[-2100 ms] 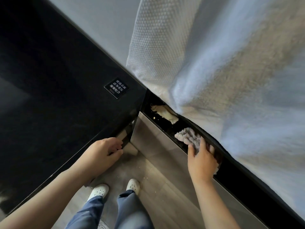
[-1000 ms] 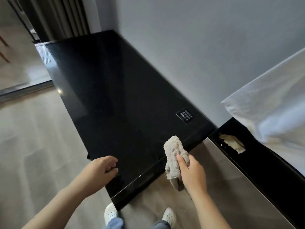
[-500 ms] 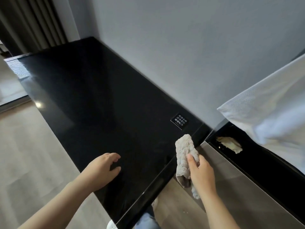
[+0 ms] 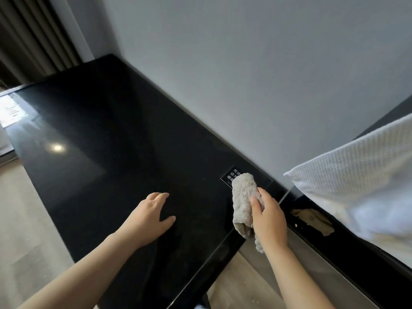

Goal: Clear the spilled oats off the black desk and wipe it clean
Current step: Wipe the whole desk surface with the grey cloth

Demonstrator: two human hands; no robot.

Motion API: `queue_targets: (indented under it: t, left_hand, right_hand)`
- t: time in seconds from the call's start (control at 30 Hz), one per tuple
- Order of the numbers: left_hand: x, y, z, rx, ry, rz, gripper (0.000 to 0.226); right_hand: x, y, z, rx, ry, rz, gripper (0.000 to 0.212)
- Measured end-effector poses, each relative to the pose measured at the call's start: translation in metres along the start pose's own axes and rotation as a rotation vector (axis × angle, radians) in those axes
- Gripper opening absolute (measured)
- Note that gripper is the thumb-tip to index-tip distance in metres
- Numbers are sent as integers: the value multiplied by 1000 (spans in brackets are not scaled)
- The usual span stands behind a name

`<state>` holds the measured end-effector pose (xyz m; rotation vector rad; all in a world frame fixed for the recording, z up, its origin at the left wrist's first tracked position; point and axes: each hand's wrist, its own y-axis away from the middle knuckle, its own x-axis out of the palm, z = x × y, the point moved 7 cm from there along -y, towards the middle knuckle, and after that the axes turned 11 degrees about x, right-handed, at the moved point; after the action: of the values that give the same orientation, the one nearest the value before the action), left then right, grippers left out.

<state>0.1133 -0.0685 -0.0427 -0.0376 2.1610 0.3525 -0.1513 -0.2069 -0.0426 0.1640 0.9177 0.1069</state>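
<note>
The right hand (image 4: 267,217), gripping the bunched grey cloth (image 4: 242,197), is swinging over from the right-hand ledge (image 4: 347,248) onto the black desk (image 4: 111,141) by its label (image 4: 228,176), while the left hand (image 4: 149,217) is resting spread on the desk, so wiping is likely beginning.

label (image 4: 230,175) half hidden by cloth (image 4: 242,198), pillow (image 4: 356,175) cropped

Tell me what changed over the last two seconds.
The right hand carried the grey cloth from the low black ledge up to the black desk, over its label. The left hand moved from the desk's edge onto its top. Unchanged: the grip on the cloth, the pale smear on the ledge.
</note>
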Motion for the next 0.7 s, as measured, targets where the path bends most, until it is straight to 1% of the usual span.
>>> queue_targets:
  t: [0.13,0.27,0.33,0.4,0.47,0.6,0.63,0.7]
  left_hand:
    - [1,-21,8,-23,-52,3,73]
    - [11,-38,14,-22,-84,45,73]
    - [18,-47,16,-15,-93,84,72]
    - [23,-56,21,-2,-113,123,73]
    - [24,-66,31,7,-142,160,73]
    - [25,-84,50,21,-212,206,80]
    - [28,-87,55,16,-232,231,85]
    - [36,-93,66,-2,-281,294,95]
  right_hand:
    - [9,-19,4,22,6,-48,44]
    - [16,-37,9,19,123,-95,53]
    - [14,-47,8,7,155,-151,56]
    - [12,-57,5,42,180,-210,57]
    - [14,-65,3,100,211,-239,52]
    - [38,-80,-4,239,325,-149,45]
    - [45,-82,-6,262,363,-124,47]
    - [60,-85,-10,296,409,-89,60]
